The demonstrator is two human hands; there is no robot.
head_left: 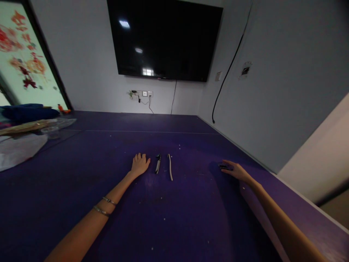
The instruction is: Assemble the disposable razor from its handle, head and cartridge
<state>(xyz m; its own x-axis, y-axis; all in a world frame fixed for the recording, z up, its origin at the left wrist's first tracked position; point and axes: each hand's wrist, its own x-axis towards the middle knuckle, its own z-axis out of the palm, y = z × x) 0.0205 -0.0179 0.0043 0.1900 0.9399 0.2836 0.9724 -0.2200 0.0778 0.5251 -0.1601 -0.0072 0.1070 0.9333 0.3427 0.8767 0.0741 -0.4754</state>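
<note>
Black and silver, a slim tool with an angled head (157, 164) lies near a pale, thin, slightly bent stick (170, 168) on the wide purple surface (185, 211); a sideways slip of the left hand (140, 166), just beside the tool, could knock it into the stick. A loose fingertip grip might also drop the small, dark, narrow object (224, 167) well to the right, pinched by the right hand (237, 171). The left hand is spread, palm down, holding nothing.
</note>
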